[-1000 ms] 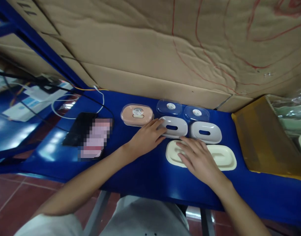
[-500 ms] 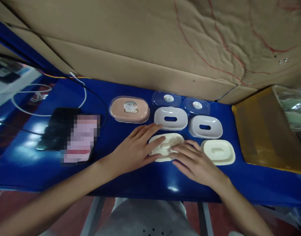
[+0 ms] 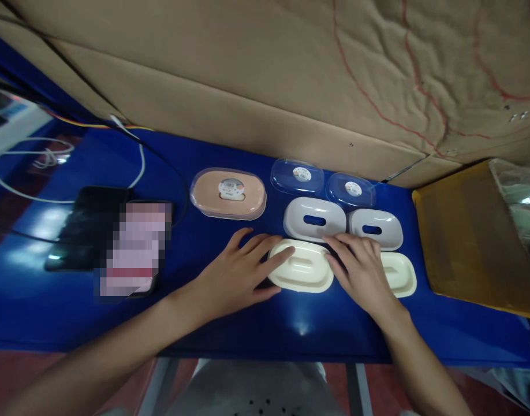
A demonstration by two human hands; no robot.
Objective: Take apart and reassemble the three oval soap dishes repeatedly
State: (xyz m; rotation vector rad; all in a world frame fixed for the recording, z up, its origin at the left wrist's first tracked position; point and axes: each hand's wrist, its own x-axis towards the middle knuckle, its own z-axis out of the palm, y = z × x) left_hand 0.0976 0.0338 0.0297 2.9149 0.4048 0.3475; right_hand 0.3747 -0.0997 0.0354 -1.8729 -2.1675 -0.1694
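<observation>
My left hand (image 3: 243, 267) lies with spread fingers at the left end of a cream oval dish (image 3: 302, 277), its index fingertip over the rim. My right hand (image 3: 362, 271) is at that dish's right end, fingers apart and slightly bent. Its fingertips reach the front rim of a white oval dish (image 3: 297, 216) with a slot in the middle. A second slotted white dish (image 3: 388, 237) sits behind the right hand, and a second cream dish (image 3: 406, 274) is partly hidden by it. Both cream dishes have a raised bar inside.
Two clear lids (image 3: 282, 179) with round stickers lie at the back. Left of them sits a pink lidded box (image 3: 200, 193). A phone (image 3: 137, 248) and a dark device (image 3: 85, 225) with cables lie on the left. A cardboard box (image 3: 473, 237) stands on the right.
My right hand has shifted right and away from the middle of the near-left cream dish, to its right end. The camera view has moved slightly. My left hand stays at the dish's left end.
</observation>
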